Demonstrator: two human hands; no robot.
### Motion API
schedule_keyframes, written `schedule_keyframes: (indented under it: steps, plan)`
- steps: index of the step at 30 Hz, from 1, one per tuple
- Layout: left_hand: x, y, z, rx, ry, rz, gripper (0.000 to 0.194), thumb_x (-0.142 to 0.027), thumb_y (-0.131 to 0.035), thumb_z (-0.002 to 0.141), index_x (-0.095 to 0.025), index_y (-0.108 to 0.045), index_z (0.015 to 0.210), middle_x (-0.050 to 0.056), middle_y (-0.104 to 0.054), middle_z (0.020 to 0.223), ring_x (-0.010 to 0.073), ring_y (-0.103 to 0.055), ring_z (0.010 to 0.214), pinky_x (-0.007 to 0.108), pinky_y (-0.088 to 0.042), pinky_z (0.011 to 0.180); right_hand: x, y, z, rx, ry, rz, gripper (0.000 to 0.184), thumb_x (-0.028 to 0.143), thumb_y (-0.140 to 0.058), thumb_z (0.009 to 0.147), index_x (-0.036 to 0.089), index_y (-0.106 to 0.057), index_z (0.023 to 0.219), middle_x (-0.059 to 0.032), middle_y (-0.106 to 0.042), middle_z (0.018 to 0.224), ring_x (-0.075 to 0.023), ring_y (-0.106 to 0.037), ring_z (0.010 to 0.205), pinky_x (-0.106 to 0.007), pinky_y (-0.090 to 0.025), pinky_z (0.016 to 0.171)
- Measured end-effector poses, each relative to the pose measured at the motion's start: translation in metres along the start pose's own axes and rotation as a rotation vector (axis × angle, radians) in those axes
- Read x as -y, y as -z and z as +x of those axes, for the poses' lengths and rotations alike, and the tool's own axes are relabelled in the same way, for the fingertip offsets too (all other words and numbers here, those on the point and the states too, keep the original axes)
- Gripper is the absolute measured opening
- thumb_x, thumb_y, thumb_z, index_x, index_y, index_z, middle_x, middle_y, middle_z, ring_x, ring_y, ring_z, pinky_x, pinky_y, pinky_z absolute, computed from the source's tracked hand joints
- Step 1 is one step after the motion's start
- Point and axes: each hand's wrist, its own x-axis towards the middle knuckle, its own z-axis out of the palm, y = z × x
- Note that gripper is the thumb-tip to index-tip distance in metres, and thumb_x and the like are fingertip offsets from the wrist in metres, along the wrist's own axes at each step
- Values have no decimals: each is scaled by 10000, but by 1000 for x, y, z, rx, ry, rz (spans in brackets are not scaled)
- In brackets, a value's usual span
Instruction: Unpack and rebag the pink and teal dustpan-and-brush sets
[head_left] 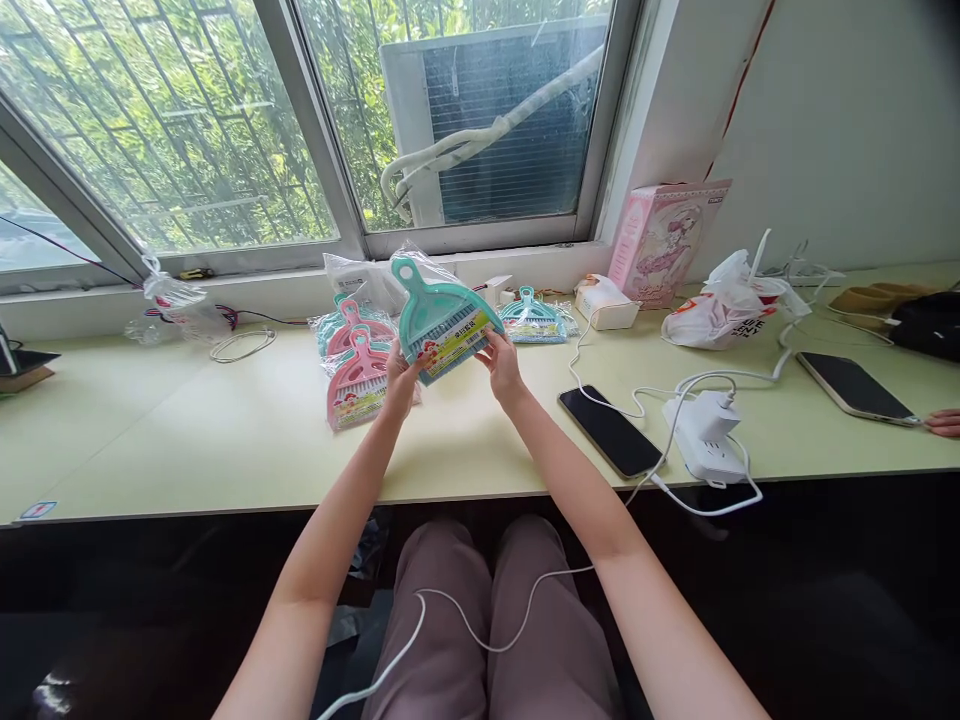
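Between my two hands, above the table, is a teal dustpan and brush set (442, 308) in a clear plastic bag with a yellow label. My left hand (401, 378) grips its lower left corner, and my right hand (501, 362) grips its lower right edge. The handle, with a hole in it, points up and to the left. Pink dustpan sets (354, 385) in clear bags lie on the table beside my left hand, with a teal one partly hidden behind them. Another teal dustpan set (534, 320) rests farther back, to the right of the held one.
On the right are a black phone (611, 430), a white power strip (709, 437) with cables, a tablet-like device (855, 387) and another person's hand (945, 423). A tissue pack (606, 303), pink box (667, 240) and plastic bag (712, 312) stand at the back. A cable crosses my lap.
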Motion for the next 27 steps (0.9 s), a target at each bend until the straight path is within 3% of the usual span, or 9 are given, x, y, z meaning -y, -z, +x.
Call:
schedule_keyframes:
  steps: [4,10,14,16,19,21,23,25,27]
  plan:
    - [2,5,0,18,27,-4,801,-488,-818,722,-261,-506,1424,105,-709,1185,281,-670,1157,430,-566,968,0,6,4,-5,-50,-9,383,508,-765,755,273,-612,1015,-12,-729,1041,-191,-690,957,-290,-570,756]
    - [6,4,-5,31,88,-70,794,-506,-811,727,-263,-506,1419,110,-717,1207,317,-658,1194,458,-572,967,-3,3,-2,180,-105,-87,349,437,-832,716,231,-661,939,-37,-749,1000,-207,-703,927,-295,-564,725]
    - [7,-2,-13,56,187,-54,837,-505,-849,685,-237,-516,1405,121,-727,1198,334,-691,1123,447,-603,880,-11,4,1,13,-175,-114,319,350,-861,659,220,-635,842,-11,-735,870,-150,-638,734,-242,-483,588]
    - [4,-4,-17,137,277,-5,818,-516,-859,675,-216,-551,1371,130,-746,1144,322,-729,1013,421,-616,800,-14,6,5,-53,-166,-102,328,348,-860,645,222,-615,824,9,-713,810,-116,-571,645,-227,-417,528]
    - [-7,-6,-22,389,430,83,666,-572,-808,731,-162,-654,1232,127,-775,909,267,-751,776,350,-600,676,-15,10,10,-98,-116,-77,362,381,-859,633,221,-602,832,25,-689,772,-95,-505,592,-235,-348,494]
    - [-17,-5,-26,571,512,161,560,-626,-733,791,-127,-721,1044,102,-735,685,217,-706,594,287,-547,563,-14,12,12,-145,-90,-55,368,400,-848,643,220,-591,836,28,-682,773,-92,-489,586,-245,-335,498]
    - [-28,-5,-33,672,524,234,564,-677,-631,852,-126,-717,767,75,-639,502,168,-613,441,250,-462,466,-12,14,14,-177,-72,-55,359,413,-834,665,225,-577,828,30,-676,778,-90,-476,584,-251,-335,506]
    - [-40,-7,-41,612,410,280,650,-690,-534,911,-156,-622,550,63,-561,427,137,-534,381,259,-414,437,-10,14,14,-188,-61,-76,352,435,-824,685,230,-567,810,31,-667,769,-89,-455,571,-257,-334,507]
    - [-53,-12,-46,361,178,359,642,-644,-518,948,-177,-592,515,60,-564,466,146,-539,434,301,-452,491,-9,11,12,-173,-62,-85,361,455,-831,682,230,-570,789,27,-662,757,-91,-435,559,-267,-330,502]
